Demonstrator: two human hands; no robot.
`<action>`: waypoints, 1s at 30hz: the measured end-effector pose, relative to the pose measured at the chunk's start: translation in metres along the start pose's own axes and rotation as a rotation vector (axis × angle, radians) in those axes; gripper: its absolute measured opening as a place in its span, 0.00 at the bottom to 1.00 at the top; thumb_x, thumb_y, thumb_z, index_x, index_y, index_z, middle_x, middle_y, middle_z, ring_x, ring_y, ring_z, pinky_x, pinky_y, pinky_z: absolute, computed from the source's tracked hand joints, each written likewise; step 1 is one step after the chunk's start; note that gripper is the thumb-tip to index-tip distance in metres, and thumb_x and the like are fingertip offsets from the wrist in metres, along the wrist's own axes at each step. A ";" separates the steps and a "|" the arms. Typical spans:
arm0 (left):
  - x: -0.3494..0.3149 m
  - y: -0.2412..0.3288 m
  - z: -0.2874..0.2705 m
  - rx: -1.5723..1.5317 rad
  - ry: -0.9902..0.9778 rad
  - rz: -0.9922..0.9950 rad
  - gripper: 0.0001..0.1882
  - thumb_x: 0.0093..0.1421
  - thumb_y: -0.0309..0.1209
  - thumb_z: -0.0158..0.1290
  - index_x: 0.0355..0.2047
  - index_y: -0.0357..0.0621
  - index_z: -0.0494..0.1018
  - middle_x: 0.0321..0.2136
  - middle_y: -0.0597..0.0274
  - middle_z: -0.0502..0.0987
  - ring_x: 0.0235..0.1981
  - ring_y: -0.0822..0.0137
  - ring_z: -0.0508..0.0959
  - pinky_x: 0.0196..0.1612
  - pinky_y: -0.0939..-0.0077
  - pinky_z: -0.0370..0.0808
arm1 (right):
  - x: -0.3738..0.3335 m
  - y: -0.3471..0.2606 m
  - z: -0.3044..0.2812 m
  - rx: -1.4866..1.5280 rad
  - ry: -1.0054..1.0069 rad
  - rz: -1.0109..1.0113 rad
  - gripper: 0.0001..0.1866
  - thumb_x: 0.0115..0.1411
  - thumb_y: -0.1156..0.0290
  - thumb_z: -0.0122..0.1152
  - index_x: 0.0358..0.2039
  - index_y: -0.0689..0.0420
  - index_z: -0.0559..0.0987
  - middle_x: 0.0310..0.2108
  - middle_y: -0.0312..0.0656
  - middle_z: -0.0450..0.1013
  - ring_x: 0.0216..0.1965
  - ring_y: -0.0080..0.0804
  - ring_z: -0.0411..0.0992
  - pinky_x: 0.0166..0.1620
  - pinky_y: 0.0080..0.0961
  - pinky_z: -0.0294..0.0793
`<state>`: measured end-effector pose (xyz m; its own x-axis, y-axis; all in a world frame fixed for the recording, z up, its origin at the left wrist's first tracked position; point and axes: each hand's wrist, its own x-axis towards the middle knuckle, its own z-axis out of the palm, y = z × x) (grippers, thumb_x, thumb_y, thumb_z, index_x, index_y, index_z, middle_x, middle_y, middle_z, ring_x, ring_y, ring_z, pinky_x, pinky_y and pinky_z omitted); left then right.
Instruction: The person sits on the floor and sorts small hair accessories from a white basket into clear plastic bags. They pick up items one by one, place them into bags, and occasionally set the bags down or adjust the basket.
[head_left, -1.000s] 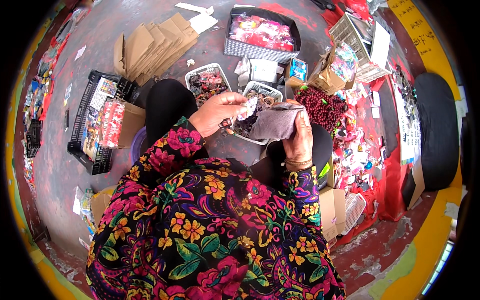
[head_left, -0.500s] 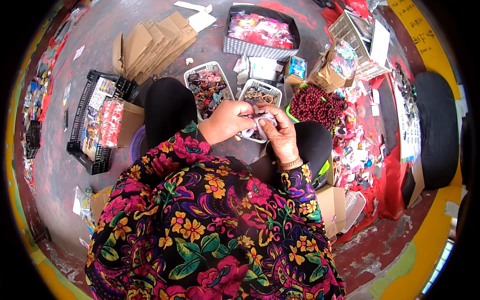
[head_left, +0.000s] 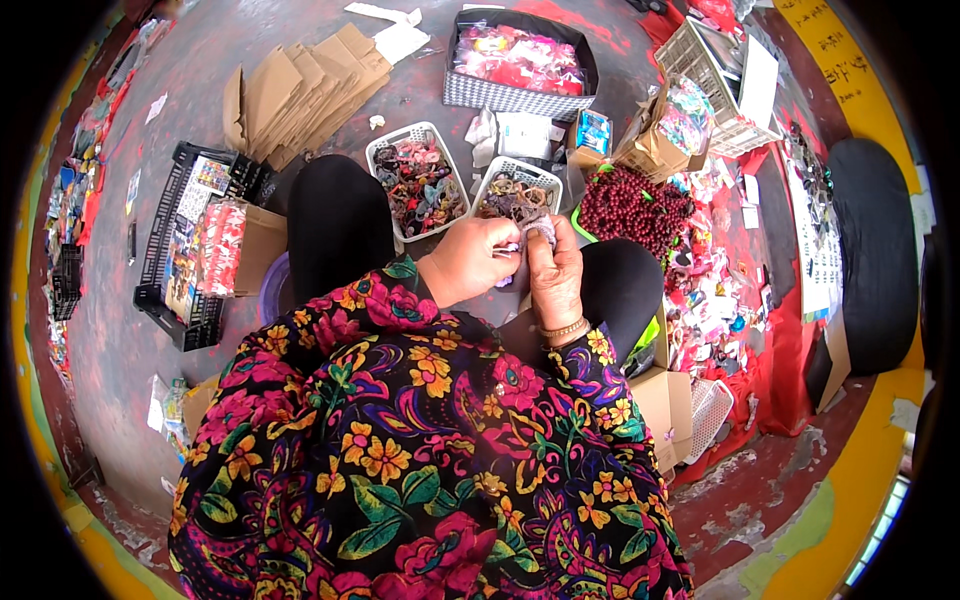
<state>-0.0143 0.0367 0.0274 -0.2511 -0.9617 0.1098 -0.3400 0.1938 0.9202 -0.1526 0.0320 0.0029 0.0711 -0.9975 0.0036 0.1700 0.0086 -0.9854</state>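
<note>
Between my raised knees, both hands work close together on a lilac-grey piece of gathered fabric (head_left: 540, 227). My right hand (head_left: 556, 278) is closed round it, the thumb pressed on its front. My left hand (head_left: 468, 262) pinches at its left side, where pale and lilac bits show by the fingertips. Fingers hide most of the piece, so its full shape cannot be made out. Just beyond the hands stands a white basket (head_left: 545, 174) of brownish and grey fabric bands. Left of that, another white basket (head_left: 440, 131) holds small dark, red and grey fabric pieces.
Dark red beads (head_left: 637, 205) heap in a green-rimmed container on the right. Farther off are a checked fabric bin (head_left: 515, 103) of pink packets and folded cardboard (head_left: 300, 90). A black crate (head_left: 180, 330) stands left. An open carton (head_left: 665, 410) sits near my right side.
My left hand has drawn slightly down and right, and its fingers are more curled. The right hand has turned more upright, with the fabric bunched at its fingertips.
</note>
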 end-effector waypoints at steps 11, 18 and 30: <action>-0.001 -0.021 -0.005 0.162 0.084 0.233 0.07 0.49 0.25 0.54 0.30 0.42 0.71 0.24 0.56 0.74 0.26 0.56 0.75 0.29 0.69 0.71 | 0.005 -0.001 -0.004 0.437 -0.066 0.202 0.07 0.55 0.80 0.47 0.35 0.58 0.70 0.32 0.34 0.69 0.32 0.17 0.65 0.38 0.15 0.65; 0.000 -0.018 -0.012 0.362 0.069 0.406 0.10 0.48 0.23 0.54 0.33 0.42 0.73 0.27 0.58 0.74 0.28 0.58 0.75 0.31 0.70 0.72 | 0.008 0.005 -0.010 0.506 -0.038 0.198 0.07 0.57 0.79 0.47 0.36 0.58 0.70 0.34 0.35 0.70 0.33 0.19 0.67 0.39 0.16 0.67; 0.002 -0.011 -0.023 0.436 0.153 0.514 0.14 0.45 0.20 0.54 0.34 0.41 0.73 0.29 0.57 0.73 0.30 0.59 0.74 0.32 0.71 0.72 | 0.009 -0.003 -0.017 0.363 -0.134 0.187 0.10 0.55 0.77 0.55 0.38 0.58 0.70 0.33 0.33 0.70 0.33 0.18 0.68 0.38 0.15 0.68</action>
<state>0.0098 0.0286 0.0258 -0.3581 -0.7374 0.5727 -0.5535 0.6616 0.5059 -0.1690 0.0220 0.0031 0.2562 -0.9587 -0.1236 0.4755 0.2363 -0.8474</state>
